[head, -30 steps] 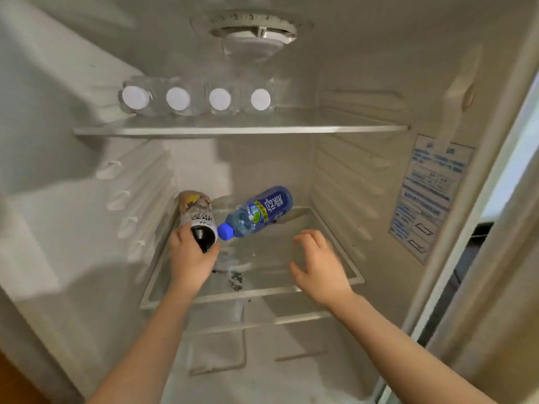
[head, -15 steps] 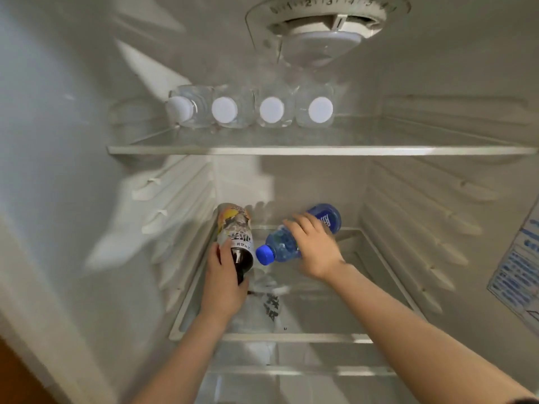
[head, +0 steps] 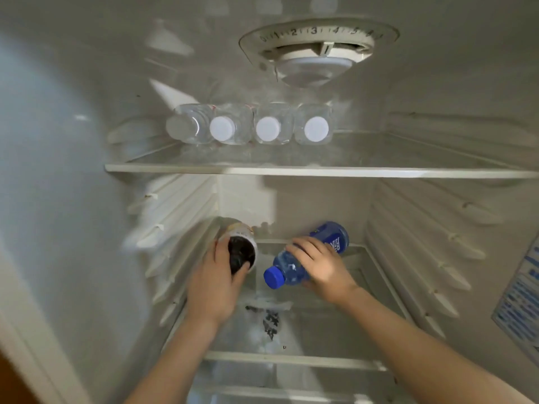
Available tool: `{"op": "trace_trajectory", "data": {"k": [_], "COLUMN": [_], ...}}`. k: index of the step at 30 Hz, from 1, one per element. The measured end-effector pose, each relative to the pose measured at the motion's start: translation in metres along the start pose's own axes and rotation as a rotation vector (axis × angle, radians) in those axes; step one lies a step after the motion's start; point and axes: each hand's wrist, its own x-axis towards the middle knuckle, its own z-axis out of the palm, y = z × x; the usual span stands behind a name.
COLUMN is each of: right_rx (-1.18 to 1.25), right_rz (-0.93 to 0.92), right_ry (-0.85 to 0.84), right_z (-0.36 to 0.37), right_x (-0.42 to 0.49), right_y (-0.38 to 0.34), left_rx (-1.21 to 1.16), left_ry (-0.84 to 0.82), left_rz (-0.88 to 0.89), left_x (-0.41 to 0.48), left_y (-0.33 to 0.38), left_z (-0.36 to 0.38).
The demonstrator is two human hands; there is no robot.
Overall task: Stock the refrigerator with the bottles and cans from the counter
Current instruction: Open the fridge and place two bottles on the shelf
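Both my hands are inside the open refrigerator, over the lower glass shelf [head: 294,358]. My left hand [head: 214,290] grips the near end of a dark drink bottle [head: 240,246] with a yellow and white label, lying lengthwise against the left wall. My right hand [head: 319,265] is closed over the middle of a blue bottle [head: 329,240] with a blue cap [head: 274,277], lying on its side with the cap pointing toward me. The two bottles lie side by side, a small gap between them.
Several clear water bottles [head: 267,123] with white caps lie in a row at the left of the upper shelf [head: 320,170]. A thermostat dial [head: 318,45] sits on the ceiling. Ribbed walls close in both sides. A sticker [head: 522,298] is on the right wall.
My right hand reached in and closed over the blue bottle, turning it straighter on the shelf. My left hand pushed the dark bottle further in. The camera moved closer and tilted up.
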Motion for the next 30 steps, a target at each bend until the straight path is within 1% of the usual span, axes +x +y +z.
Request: {"op": "trace_trajectory", "data": {"k": [2, 3, 5, 6, 9, 12, 14, 16, 18, 19, 21, 22, 23, 25, 28, 30], "right_rx": [0.083, 0.123, 0.223, 0.275, 0.410, 0.473, 0.492, 0.461, 0.436, 0.450, 0.516, 0.549, 0.580, 0.631, 0.606, 0.531], "right_rz": [0.005, 0.044, 0.170, 0.242, 0.513, 0.731, 0.809, 0.857, 0.849, 0.825, 0.729, 0.680, 0.646, 0.649, 0.725, 0.726], "right_ry": [0.153, 0.250, 0.416, 0.477, 0.591, 0.595, 0.579, 0.547, 0.537, 0.550, 0.576, 0.574, 0.561, 0.517, 0.490, 0.510], "right_z": [-0.006, -0.009, -0.019, -0.026, -0.046, -0.060, -0.063, -0.063, -0.061, -0.059, -0.057, -0.054, -0.049, -0.033, -0.003, 0.007], "right_x": [-0.010, -0.014, -0.017, -0.017, -0.013, -0.012, -0.013, -0.012, -0.011, -0.011, -0.015, -0.018, -0.023, -0.035, -0.047, -0.047], "right_y": [0.000, 0.000, -0.001, -0.001, 0.006, 0.021, 0.031, 0.037, 0.038, 0.038, 0.039, 0.040, 0.041, 0.040, 0.036, 0.036], "left_rx": [0.069, 0.130, 0.301, 0.347, 0.219, 0.230, 0.181, 0.151, 0.062, -0.048, -0.430, -0.612, -0.731, -0.799, -0.847, -0.803], "left_ry": [0.125, 0.202, 0.332, 0.371, 0.231, 0.225, 0.205, 0.187, 0.197, 0.196, 0.131, 0.099, 0.083, 0.055, 0.018, 0.018], "left_rz": [-0.005, 0.017, 0.032, 0.001, -0.161, -0.133, -0.125, -0.130, -0.165, -0.185, -0.193, -0.159, -0.106, -0.035, -0.093, -0.086], "left_x": [0.014, 0.020, 0.033, 0.040, 0.067, 0.091, 0.100, 0.106, 0.103, 0.101, 0.089, 0.080, 0.069, 0.049, 0.037, 0.040], "left_y": [0.011, 0.016, 0.024, 0.026, 0.036, 0.041, 0.052, 0.057, 0.056, 0.051, 0.042, 0.039, 0.036, 0.030, 0.021, 0.019], "left_z": [-0.015, -0.020, -0.029, -0.032, -0.034, -0.019, -0.009, 0.003, 0.010, 0.015, 0.026, 0.031, 0.037, 0.052, 0.067, 0.069]}}
